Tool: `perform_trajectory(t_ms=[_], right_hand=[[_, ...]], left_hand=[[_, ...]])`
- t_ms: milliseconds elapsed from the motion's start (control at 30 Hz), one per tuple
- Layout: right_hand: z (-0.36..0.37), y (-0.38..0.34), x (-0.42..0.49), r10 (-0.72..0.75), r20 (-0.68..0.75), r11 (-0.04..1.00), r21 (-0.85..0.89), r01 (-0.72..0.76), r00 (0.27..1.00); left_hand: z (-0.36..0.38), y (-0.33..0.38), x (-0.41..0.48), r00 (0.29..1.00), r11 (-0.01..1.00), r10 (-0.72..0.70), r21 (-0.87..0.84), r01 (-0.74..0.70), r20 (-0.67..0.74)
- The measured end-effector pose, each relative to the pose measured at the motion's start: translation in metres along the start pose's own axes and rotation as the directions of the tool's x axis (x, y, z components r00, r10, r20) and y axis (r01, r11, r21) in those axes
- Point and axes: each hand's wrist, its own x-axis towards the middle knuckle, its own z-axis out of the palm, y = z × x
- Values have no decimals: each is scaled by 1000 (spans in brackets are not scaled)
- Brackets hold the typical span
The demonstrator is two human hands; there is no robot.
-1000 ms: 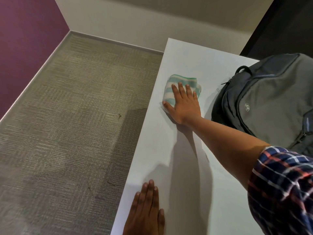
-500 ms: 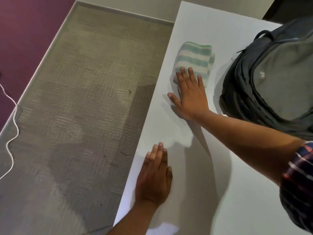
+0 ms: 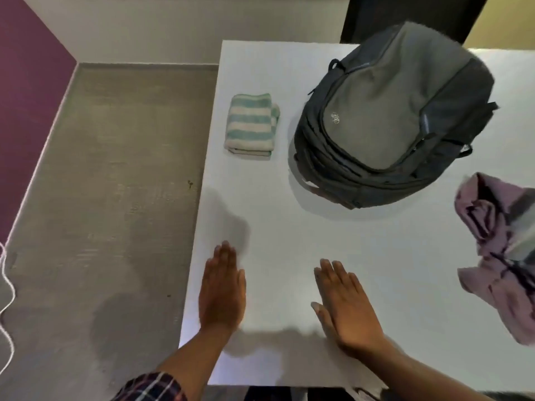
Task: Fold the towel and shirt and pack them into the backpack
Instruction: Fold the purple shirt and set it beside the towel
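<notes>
Now the right hand (image 3: 346,305) has come off the towel (image 3: 252,124) and drawn back to the near edge of the table (image 3: 318,233), beside the left hand (image 3: 221,290). Both lie flat, fingers straight and close together, holding nothing. The towel sits folded near the left edge, just beside the backpack (image 3: 393,111). That fold looks finished, I'd say; the shirt (image 3: 498,250), crumpled at the right, comes next.

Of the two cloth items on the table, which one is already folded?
The green-and-white striped towel, a neat stack left of the backpack; the purple shirt lies crumpled at the right.
</notes>
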Motion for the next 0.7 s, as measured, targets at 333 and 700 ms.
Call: perform_trajectory(t_ms=[333, 700], right_hand=[[-43, 104, -75, 395, -282, 916, 198, -350, 875], [-83, 224, -124, 611, -394, 787, 215, -578, 686]], left_hand=[[17, 75, -3, 992, 996, 33, 84, -44, 120], [26, 194, -5, 945, 964, 252, 28, -264, 210]])
